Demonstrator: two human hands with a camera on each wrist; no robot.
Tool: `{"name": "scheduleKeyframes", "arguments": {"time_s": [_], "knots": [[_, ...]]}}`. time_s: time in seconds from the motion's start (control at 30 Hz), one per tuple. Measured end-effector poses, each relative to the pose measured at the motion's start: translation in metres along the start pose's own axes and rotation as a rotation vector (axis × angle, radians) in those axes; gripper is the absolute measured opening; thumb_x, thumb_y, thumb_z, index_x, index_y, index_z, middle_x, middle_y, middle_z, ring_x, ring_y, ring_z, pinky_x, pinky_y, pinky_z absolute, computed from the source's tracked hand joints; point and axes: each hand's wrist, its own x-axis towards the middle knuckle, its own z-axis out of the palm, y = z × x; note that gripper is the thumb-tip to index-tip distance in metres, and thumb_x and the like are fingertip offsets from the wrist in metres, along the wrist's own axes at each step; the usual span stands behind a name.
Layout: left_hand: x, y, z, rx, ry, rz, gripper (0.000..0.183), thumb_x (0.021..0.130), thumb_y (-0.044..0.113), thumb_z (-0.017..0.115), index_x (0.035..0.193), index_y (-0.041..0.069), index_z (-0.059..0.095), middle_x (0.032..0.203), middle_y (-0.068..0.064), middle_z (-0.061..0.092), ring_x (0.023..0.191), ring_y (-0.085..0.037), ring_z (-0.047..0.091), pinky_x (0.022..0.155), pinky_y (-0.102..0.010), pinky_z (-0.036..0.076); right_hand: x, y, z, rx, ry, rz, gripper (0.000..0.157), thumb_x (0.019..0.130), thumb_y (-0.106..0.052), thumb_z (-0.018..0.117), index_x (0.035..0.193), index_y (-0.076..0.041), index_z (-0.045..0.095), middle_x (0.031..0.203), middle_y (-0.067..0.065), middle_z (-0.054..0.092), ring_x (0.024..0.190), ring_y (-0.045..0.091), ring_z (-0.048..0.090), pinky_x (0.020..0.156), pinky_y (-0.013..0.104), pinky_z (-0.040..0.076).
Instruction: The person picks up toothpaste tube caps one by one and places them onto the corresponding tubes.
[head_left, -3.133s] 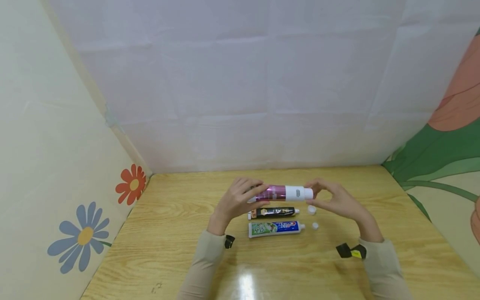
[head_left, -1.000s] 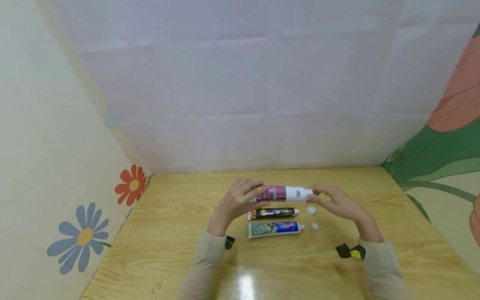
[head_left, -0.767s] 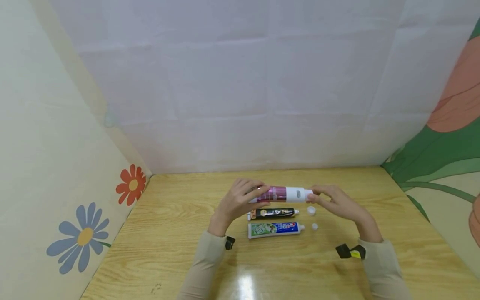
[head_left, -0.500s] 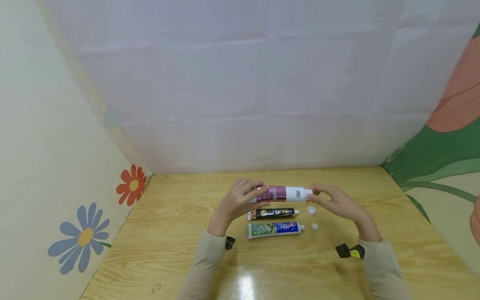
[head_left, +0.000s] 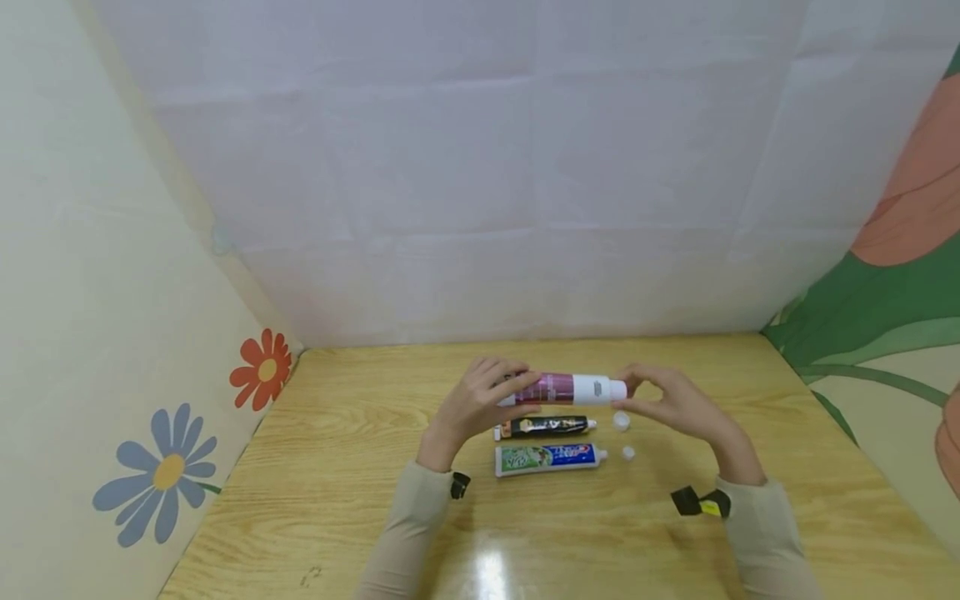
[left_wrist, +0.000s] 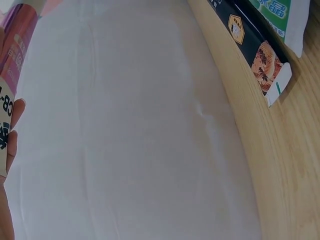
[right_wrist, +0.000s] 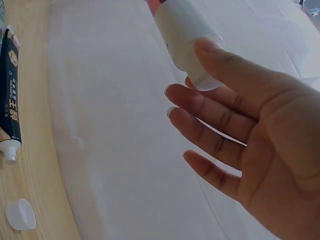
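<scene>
A purple and white toothpaste tube (head_left: 555,388) is held level above the table. My left hand (head_left: 474,402) grips its tail end, with fingers over the top and the thumb below. At the other end, my right hand (head_left: 675,402) pinches the white cap (right_wrist: 206,80) between thumb and forefinger, its other fingers loosely spread. Below the held tube lie a black toothpaste tube (head_left: 549,426) and a green and blue toothpaste tube (head_left: 547,459), both uncapped with nozzles to the right. Two loose white caps, a larger one (head_left: 621,421) and a smaller one (head_left: 628,453), lie beside those nozzles.
The wooden table (head_left: 337,500) reaches back to a pale sheet-covered wall (head_left: 450,208). A flower-printed panel (head_left: 135,333) stands at the left, and a panel with large green leaves (head_left: 892,308) at the right.
The right thumb and fingers have shifted their pinch around the cap of the purple tube. The left hand and the tube stay nearly in place; the tubes on the table lie as before.
</scene>
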Motion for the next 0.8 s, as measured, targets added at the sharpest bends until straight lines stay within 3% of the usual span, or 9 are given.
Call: {"name": "scheduleKeyframes", "arguments": {"time_s": [0.2,0.5,0.8], "knots": [[0.001,0.001,0.001,-0.029,-0.028,-0.027,0.055,0.064,0.037,0.083,0.111,0.013,0.067,0.102,-0.004,0.065,0.090,-0.016,0.060,0.080,-0.027,0.050,-0.003,0.003,-0.001,-0.023,-0.011,0.001,0.021,0.084,-0.021,0.069,0.104,-0.020,0.063,0.091,-0.013,0.063,0.082,0.004,0.057,0.077,0.028,0.049],[0.002,0.004,0.003,-0.065,-0.080,-0.025,0.051,0.071,0.038,0.078,0.114,0.013,0.066,0.105,-0.005,0.065,0.093,-0.015,0.060,0.084,-0.026,0.050,-0.008,-0.008,-0.001,-0.045,-0.002,-0.024,0.023,0.081,-0.008,0.069,0.103,-0.010,0.063,0.090,-0.006,0.065,0.079,0.006,0.057,0.073,0.026,0.050],[-0.002,0.006,0.005,-0.104,-0.137,-0.029,0.052,0.075,0.035,0.076,0.120,0.014,0.062,0.111,-0.004,0.063,0.099,-0.015,0.059,0.090,-0.026,0.048,-0.013,0.015,0.003,-0.027,-0.014,-0.038,0.021,0.085,-0.019,0.068,0.104,-0.022,0.062,0.089,-0.016,0.062,0.078,0.003,0.057,0.074,0.027,0.048]]}}
